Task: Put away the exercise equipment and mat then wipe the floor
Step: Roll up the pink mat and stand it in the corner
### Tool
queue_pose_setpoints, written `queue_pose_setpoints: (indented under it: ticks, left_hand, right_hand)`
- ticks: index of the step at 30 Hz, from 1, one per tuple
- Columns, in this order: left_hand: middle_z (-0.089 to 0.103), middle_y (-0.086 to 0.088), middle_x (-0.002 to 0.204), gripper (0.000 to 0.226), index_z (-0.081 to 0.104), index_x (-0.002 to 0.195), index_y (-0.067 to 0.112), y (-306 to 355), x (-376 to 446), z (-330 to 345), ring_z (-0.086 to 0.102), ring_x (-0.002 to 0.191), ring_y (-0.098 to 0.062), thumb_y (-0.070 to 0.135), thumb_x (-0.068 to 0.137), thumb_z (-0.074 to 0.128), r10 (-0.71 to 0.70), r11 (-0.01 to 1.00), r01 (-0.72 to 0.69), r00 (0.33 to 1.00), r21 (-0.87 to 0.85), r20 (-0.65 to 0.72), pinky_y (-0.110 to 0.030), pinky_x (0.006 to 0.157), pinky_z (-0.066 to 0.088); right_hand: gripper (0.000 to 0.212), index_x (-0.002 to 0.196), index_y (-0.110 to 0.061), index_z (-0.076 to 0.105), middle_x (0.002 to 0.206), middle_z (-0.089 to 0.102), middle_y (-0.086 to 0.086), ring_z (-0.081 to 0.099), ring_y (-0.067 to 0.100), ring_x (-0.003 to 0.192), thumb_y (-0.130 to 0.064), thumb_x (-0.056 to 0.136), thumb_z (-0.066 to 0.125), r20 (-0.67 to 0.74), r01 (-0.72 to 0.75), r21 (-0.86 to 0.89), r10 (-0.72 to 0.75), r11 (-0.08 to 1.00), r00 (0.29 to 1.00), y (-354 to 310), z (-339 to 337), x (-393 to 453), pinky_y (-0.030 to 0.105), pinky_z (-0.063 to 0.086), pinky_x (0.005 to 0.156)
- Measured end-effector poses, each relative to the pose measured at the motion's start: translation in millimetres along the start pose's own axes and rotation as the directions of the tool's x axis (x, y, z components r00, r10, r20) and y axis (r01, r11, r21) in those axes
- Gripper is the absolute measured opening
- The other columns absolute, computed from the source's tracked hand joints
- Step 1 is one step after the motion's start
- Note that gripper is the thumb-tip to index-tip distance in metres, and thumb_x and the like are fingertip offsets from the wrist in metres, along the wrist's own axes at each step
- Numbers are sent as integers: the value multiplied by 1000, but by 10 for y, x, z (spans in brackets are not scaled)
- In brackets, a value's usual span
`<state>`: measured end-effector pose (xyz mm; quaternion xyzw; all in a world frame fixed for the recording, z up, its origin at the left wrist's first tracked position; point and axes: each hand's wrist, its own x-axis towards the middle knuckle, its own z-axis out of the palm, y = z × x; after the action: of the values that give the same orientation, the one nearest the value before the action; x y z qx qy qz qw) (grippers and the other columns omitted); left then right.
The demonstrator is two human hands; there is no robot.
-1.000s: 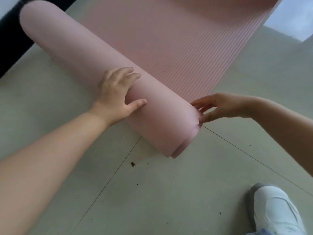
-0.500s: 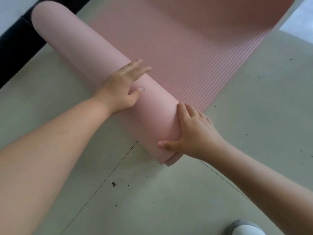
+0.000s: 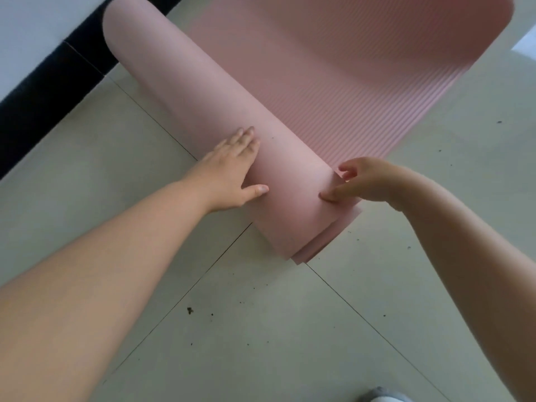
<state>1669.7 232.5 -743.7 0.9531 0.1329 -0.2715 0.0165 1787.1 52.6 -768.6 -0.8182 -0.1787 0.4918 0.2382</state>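
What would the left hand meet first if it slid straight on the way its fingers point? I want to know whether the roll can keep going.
The left hand lies flat on the rolled mat. Going on over the roll, it would likely reach the ribbed unrolled stretch next; nothing else shows there.

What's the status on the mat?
Left hand flat on pink mat roll. Right hand pinching roll's near end. Mat part unrolled. Floor crumbs, nothing blocking.

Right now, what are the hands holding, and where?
The pink mat. Left hand lies flat on the roll's middle; right hand pinches the layers at the roll's near end.
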Motion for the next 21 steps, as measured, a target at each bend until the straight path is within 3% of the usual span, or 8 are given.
queue_pose_setpoints:
  ticks: [5, 8, 11, 14, 17, 19, 21]
  left_hand:
    - [-3, -5, 161, 82, 6, 152, 9, 176, 251, -235, -3, 149, -18, 51, 92, 44, -48, 999, 47, 998, -15, -34, -40, 121, 6]
    - [1, -5, 160, 80, 21, 148, 15, 361, 314, -314, 4, 148, -28, 57, 87, 49, -248, 961, 232, 964, -151, -97, -51, 116, 15]
    - [17, -20, 152, 80, 29, 142, 17, 471, 433, -360, 30, 134, -40, 62, 81, 54, -413, 882, 379, 907, -280, -75, -44, 106, 34]
    - [40, -21, 136, 73, 38, 135, 12, 449, 599, -452, 46, 121, -36, 63, 83, 50, -373, 918, 336, 912, -210, -172, -37, 96, 40]
    - [51, -16, 133, 61, 44, 133, 10, 341, 684, -610, 50, 123, -33, 53, 90, 47, -304, 941, 246, 915, -232, -265, -35, 94, 42]
    - [52, -9, 137, 52, 45, 136, 13, 299, 710, -690, 47, 128, -28, 41, 92, 49, -203, 956, 131, 942, -262, -268, -32, 99, 39]
    - [50, -4, 138, 44, 47, 134, 16, 257, 757, -745, 46, 128, -24, 23, 91, 50, -42, 962, -18, 976, -273, -214, -26, 96, 38]
  right_hand:
    - [36, 121, 0, 50, 126, 52, 16, 50, 33, 115, -21, 95, 37, -209, 71, -367, -157, 927, 965, -228, 121, -222, 34, 40, 87]
    - [30, 111, 0, 50, 122, 50, 17, 49, 35, 113, -16, 96, 30, -253, 1, -410, -115, 912, 960, -265, 192, -337, 41, 39, 95]
    - [20, 97, -6, 47, 121, 51, 14, 49, 34, 111, -16, 95, 30, -295, -31, -441, -113, 897, 949, -253, 192, -378, 43, 35, 99]
    - [32, 112, -5, 45, 127, 47, 11, 44, 32, 118, -30, 94, 38, -294, -30, -460, -120, 888, 948, -280, 207, -367, 42, 34, 100]
    - [63, 141, -12, 24, 143, 32, 7, 30, 29, 134, -41, 91, 48, -331, -61, -528, -139, 847, 933, -268, 226, -354, 44, 25, 110]
    - [60, 145, -15, 20, 148, 26, 4, 24, 27, 138, -31, 93, 45, -398, -68, -542, -185, 838, 899, -219, 202, -302, 45, 18, 115]
    - [48, 137, -12, 38, 145, 34, 6, 31, 30, 135, -10, 89, 44, -469, -59, -536, -239, 842, 850, -194, 174, -256, 45, 21, 115]
